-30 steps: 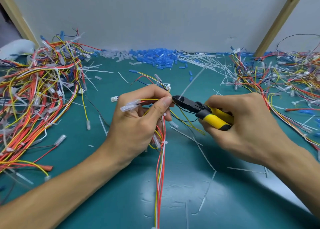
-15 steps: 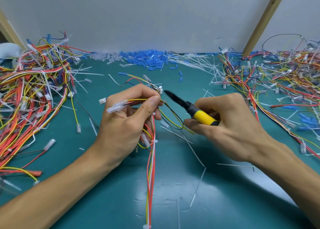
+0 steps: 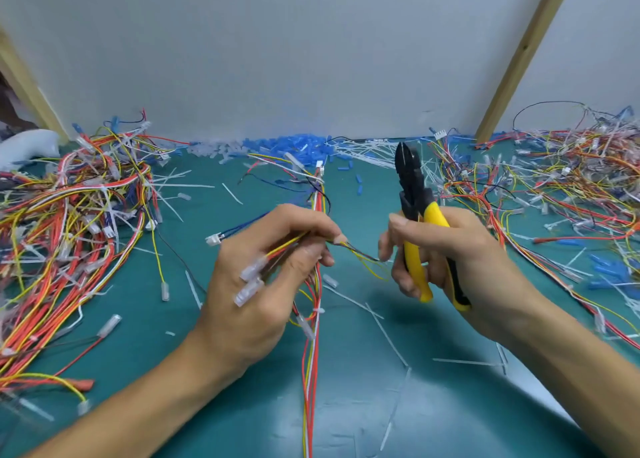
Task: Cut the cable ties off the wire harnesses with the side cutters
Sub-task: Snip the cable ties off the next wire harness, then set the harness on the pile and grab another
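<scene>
Head view is showing the left hand [image 3: 263, 277] pinching a thin harness of red, yellow and white wires [image 3: 311, 353] at table centre, its tail trailing toward the near edge. Right hand [image 3: 446, 260] is gripping the yellow-handled black side cutters [image 3: 415, 212] upright, blades pointing far and nearly shut, clear of the wires; its fingertips are touching a loose yellow strand. One white cable tie [image 3: 318, 310] is showing on the harness below the left hand. Harness is looking light and floppy, so holding close beside the tie is likely steadying it best. Two tangled heaps are lying on the green table [image 3: 346, 405]: left pile [image 3: 69, 232], right pile [image 3: 554, 187]. Cut ties are too scattered for counting.
</scene>
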The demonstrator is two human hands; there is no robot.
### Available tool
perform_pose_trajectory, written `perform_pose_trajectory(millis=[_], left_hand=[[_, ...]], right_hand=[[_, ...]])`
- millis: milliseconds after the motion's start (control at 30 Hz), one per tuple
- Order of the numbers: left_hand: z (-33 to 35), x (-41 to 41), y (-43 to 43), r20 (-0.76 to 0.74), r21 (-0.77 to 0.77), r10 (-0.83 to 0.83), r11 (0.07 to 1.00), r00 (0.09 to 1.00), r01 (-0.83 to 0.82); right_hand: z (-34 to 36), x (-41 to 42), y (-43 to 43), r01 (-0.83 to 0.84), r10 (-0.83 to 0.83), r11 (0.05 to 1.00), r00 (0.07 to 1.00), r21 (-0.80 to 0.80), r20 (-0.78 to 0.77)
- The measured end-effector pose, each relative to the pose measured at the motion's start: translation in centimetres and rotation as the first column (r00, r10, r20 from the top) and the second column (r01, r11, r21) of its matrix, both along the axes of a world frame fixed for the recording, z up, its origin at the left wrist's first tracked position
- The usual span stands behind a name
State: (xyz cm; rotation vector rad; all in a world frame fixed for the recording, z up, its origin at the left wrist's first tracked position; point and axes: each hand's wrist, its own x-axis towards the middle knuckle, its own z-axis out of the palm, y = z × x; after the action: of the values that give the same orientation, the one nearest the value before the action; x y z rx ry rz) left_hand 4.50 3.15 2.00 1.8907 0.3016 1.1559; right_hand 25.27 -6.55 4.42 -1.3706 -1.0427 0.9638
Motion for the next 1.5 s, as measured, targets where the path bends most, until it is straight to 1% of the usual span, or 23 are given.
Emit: perform_pose_trajectory(millis=[67, 133, 167, 233, 267, 300, 367, 400, 433, 467, 500, 533, 567, 600, 667, 733, 800, 900, 1000, 1100, 1233, 1400, 1500], left_hand=[[0.1, -0.4, 0.3, -0.173, 0.119, -0.100, 0.985, 0.980, 0.121], [0.1, -0.4, 0.5, -0.361, 0.115, -0.265, 0.939, 0.894, 0.325], [0.4, 0.6, 0.4, -0.412, 0.078, -0.285, 0.935, 0.866, 0.345], [-0.1, 2.0, 0.2, -0.425, 0.009, -0.288, 0.947, 0.858, 0.322], [0.3, 2.4, -0.1, -0.460, -0.018, -0.323, 0.935, 0.827, 0.355], [1.1, 2.5, -0.1, -0.486, 0.030, -0.312, 0.928, 0.817, 0.372], [1.7, 3.1, -0.8, -0.333, 0.042, -0.411, 0.893, 0.849, 0.448], [1.5, 2.7, 0.0, -0.299, 0.031, -0.447, 0.879, 0.843, 0.476], [0.5, 2.3, 0.6, -0.358, -0.007, -0.417, 0.896, 0.835, 0.444], [-0.9, 2.5, 0.4, -0.410, 0.016, -0.318, 0.934, 0.855, 0.356], [-0.9, 2.9, 0.2, -0.468, -0.104, -0.204, 0.979, 0.860, 0.176], [-1.2, 2.6, -0.3, -0.437, -0.020, -0.086, 0.996, 0.895, 0.086], [-1.8, 2.0, -0.7, -0.390, 0.097, -0.032, 0.992, 0.920, 0.075], [-2.4, 1.0, -0.9, -0.354, 0.168, -0.058, 0.978, 0.933, 0.124], [-2.8, 0.0, -0.7, -0.273, 0.068, -0.141, 0.984, 0.952, 0.165], [-2.5, 0.8, -0.7, -0.194, -0.003, -0.110, 0.994, 0.975, 0.111], [-2.2, 1.1, -0.9, -0.153, -0.062, -0.073, 0.996, 0.986, 0.065], [-1.6, 0.9, -1.3, -0.153, -0.349, -0.172, 0.931, 0.973, 0.110], [-0.8, 1.1, -1.2, -0.190, -0.552, -0.377, 0.805, 0.906, 0.219], [-0.4, 0.7, -0.6, -0.248, -0.643, -0.544, 0.711, 0.802, 0.284], [0.2, 0.1, -0.1, -0.217, -0.752, -0.723, 0.552, 0.656, 0.359], [0.9, -0.6, -0.1, -0.267, -0.791, -0.842, 0.470, 0.470, 0.391], [1.4, -0.6, -0.4, -0.320, -0.766, -0.859, 0.483, 0.399, 0.424]], right_hand=[[-0.5, -0.4, 0.1, -0.003, 0.003, 1.000, 1.000, -0.025, -0.011], [-0.9, -0.8, 0.1, -0.052, 0.050, 0.998, 0.996, -0.020, -0.068], [-1.1, -1.0, 0.1, -0.081, 0.080, 0.997, 0.991, -0.009, -0.111], [-1.2, -1.3, 0.1, -0.127, 0.129, 0.992, 0.964, 0.026, -0.231], [-1.1, -1.4, 0.0, -0.134, 0.144, 0.989, 0.942, 0.054, -0.303], [-1.0, -1.5, 0.0, -0.126, 0.148, 0.988, 0.919, 0.084, -0.365], [-0.6, -1.3, 0.0, -0.082, 0.128, 0.988, 0.901, 0.128, -0.414], [-0.5, -1.2, -0.1, -0.067, 0.119, 0.987, 0.913, 0.144, -0.390], [-0.5, -1.1, -0.1, -0.058, 0.109, 0.986, 0.932, 0.156, -0.346], [-0.4, -1.0, -0.2, -0.055, 0.103, 0.985, 0.947, 0.164, -0.303], [-0.3, -0.9, -0.2, -0.053, 0.100, 0.984, 0.957, 0.171, -0.274], [-0.2, -0.8, -0.2, -0.054, 0.100, 0.983, 0.959, 0.176, -0.266], [-0.1, -0.7, -0.2, -0.060, 0.108, 0.981, 0.958, 0.183, -0.266], [0.0, -0.6, -0.3, -0.070, 0.119, 0.979, 0.959, 0.192, -0.256], [0.2, -0.3, -0.3, -0.101, 0.139, 0.975, 0.972, 0.196, -0.191], [0.1, 0.1, -0.3, -0.076, 0.106, 0.974, 0.985, 0.212, -0.135], [-0.1, 0.7, -0.1, 0.027, 0.005, 0.968, 0.991, 0.250, -0.130], [0.0, 1.9, 0.2, 0.224, -0.180, 0.938, 0.967, 0.264, -0.179], [0.1, 3.2, 0.4, 0.336, -0.291, 0.910, 0.935, 0.242, -0.203], [-0.4, 3.6, 0.7, 0.405, -0.371, 0.882, 0.912, 0.240, -0.178], [-0.7, 3.8, 1.0, 0.471, -0.466, 0.826, 0.879, 0.310, -0.096], [-0.4, 4.0, 1.0, 0.521, -0.538, 0.767, 0.840, 0.375, -0.067], [-0.6, 4.0, 1.2, 0.536, -0.559, 0.753, 0.827, 0.381, -0.057]])
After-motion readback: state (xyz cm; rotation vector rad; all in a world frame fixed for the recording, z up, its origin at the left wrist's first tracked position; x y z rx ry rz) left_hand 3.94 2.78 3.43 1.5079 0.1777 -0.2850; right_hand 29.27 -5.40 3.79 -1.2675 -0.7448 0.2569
